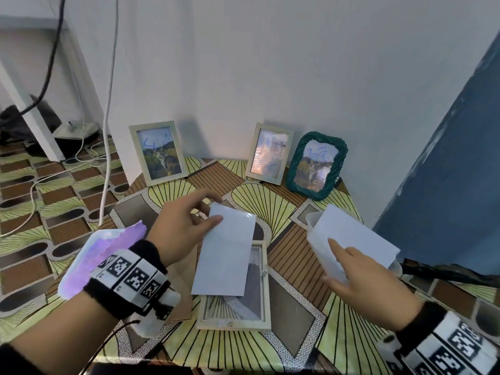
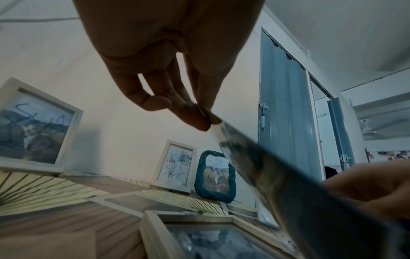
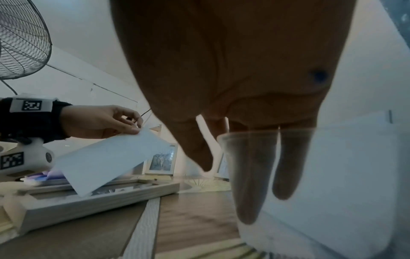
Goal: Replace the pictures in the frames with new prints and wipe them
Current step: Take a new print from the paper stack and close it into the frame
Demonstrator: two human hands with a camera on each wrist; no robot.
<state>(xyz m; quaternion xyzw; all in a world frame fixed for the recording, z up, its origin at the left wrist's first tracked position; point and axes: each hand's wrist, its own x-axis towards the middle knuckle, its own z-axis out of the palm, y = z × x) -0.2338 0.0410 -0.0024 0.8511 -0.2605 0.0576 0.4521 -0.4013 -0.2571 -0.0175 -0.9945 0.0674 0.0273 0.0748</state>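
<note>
My left hand pinches a print by its upper corner, white back up, tilted above a pale wooden frame that lies flat on the table. In the left wrist view the left hand holds the print edge-on, picture side down. My right hand has straight fingers at a translucent container with white prints standing in it. In the right wrist view two fingers show through the container wall.
Three scribbled frames stand against the wall: a pale one, another pale one and a green woven one. A purple-white cloth and a brown backing board lie left. A blue door stands right; cables cross the floor.
</note>
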